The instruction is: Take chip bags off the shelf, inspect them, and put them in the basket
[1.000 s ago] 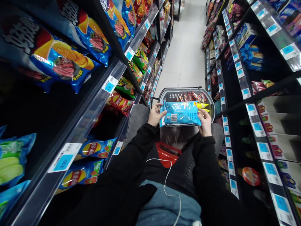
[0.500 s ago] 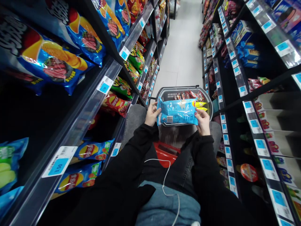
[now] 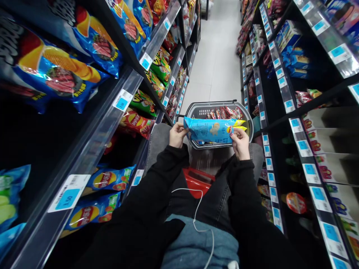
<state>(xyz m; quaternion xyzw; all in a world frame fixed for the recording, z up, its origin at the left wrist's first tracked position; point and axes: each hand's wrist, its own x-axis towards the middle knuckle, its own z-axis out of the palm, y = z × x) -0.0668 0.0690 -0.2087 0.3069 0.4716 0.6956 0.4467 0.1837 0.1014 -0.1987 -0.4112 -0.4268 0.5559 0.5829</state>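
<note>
Barcode had dropped out of sight in the head view: the blue snack packet (image 3: 200,129) had been turned, so a face with a tan picture (image 3: 214,129) showed. Black-sleeved arms (image 3: 159,175) reached forward; left hand (image 3: 178,135) and right hand (image 3: 240,142) pinched its opposite ends, fingers nearly closed. It hung between them, above the grey shopping basket (image 3: 197,112), yellow packets (image 3: 239,123) just beyond the right fingertips.

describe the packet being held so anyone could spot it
In the aisle, find the grey basket. Over its opening is a long, light-blue packet, pinched near one end by the left hand and near the other by the right hand. Unlike the red packets and yellow packets in the basket, it is blue and held up.
</note>
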